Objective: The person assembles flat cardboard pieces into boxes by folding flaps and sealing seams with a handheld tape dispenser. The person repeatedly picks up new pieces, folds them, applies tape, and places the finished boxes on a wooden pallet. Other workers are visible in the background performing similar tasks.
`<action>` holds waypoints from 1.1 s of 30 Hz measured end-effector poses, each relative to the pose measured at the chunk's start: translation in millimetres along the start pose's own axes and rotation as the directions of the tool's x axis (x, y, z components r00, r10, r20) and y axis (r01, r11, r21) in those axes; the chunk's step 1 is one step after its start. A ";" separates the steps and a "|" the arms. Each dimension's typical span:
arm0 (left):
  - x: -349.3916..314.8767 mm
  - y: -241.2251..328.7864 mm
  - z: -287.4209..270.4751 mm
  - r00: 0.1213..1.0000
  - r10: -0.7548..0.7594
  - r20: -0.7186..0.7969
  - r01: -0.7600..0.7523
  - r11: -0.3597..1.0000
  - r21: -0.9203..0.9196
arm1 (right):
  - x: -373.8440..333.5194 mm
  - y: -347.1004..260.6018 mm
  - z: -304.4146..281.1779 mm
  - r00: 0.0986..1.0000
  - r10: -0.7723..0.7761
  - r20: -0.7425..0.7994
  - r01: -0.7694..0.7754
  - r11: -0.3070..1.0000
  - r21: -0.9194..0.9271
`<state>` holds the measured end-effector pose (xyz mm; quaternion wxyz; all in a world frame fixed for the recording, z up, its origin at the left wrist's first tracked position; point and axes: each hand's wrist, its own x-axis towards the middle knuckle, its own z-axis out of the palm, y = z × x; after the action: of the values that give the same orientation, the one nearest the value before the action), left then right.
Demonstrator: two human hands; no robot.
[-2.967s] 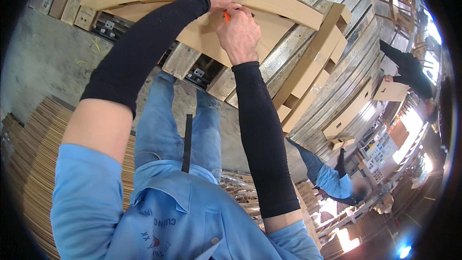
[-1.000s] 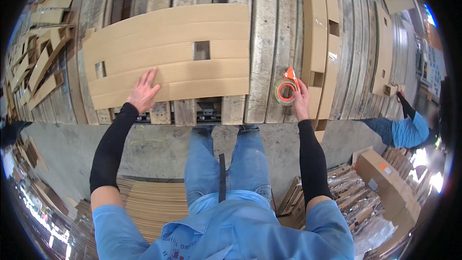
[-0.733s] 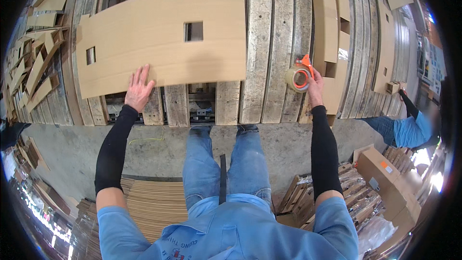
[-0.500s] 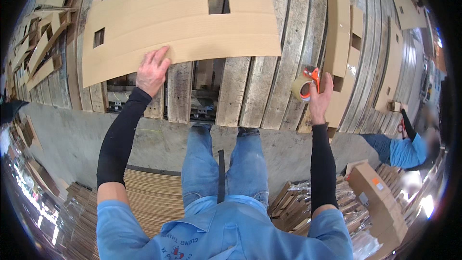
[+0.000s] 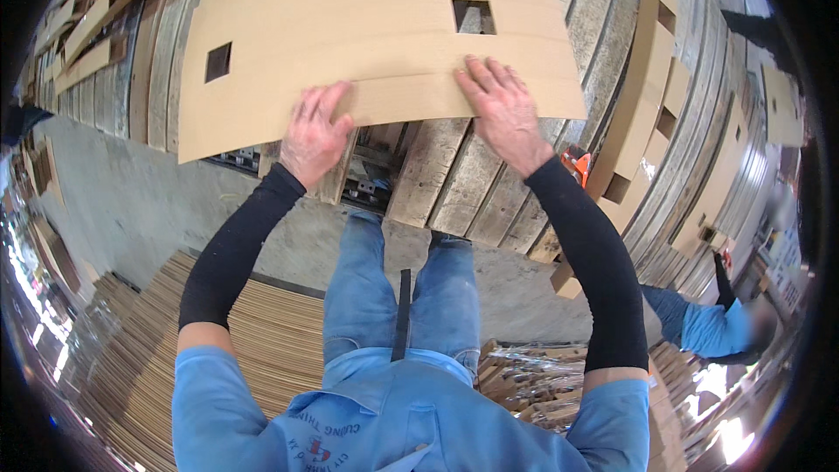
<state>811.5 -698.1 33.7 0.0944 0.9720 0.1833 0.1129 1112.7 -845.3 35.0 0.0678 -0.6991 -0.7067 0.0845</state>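
A large flat cardboard sheet (image 5: 350, 26) with two square cut-outs lies across a slatted wooden pallet surface in front of me. My left hand (image 5: 316, 133) rests on its near edge, left of the middle, fingers stretched over the board and thumb apart. Farther right, my right hand (image 5: 505, 114) lies flat near the same edge with its fingers spread, just below the right cut-out. An orange tape dispenser (image 5: 576, 163) lies on the slats beside my right wrist, partly hidden by my sleeve.
Folded long cardboard pieces (image 5: 636, 96) lie on the slats to the right. More folded cardboard (image 5: 96, 31) sits at the far left. A stack of flat cardboard (image 5: 236, 332) stands on the floor at my left. At the far right, a person in blue (image 5: 712, 330) works by the pallets.
My right hand has let go of the tape dispenser and moved left onto the cardboard sheet. My left hand stays at the sheet's near edge. The whole view has turned slightly.
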 end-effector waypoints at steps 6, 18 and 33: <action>-30.7 -3.9 12.8 0.879 -0.335 0.340 0.401 0.904 -0.147 | -42.6 26.7 2.6 0.941 -0.060 0.334 -0.028 0.967 0.253; 8.5 -63.6 56.8 0.564 0.208 0.799 0.627 0.523 -0.578 | -2.1 72.3 28.5 0.227 -0.107 0.968 -0.664 0.710 0.234; -21.1 39.8 70.4 0.986 -0.003 0.168 0.005 1.000 -0.013 | 53.1 72.9 31.9 0.966 0.066 0.249 -0.163 0.904 0.395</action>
<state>823.6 -752.5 -28.5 0.1164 0.9770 0.1759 0.0315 1176.4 -792.4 -13.0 0.1265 -0.6950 -0.6333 0.3161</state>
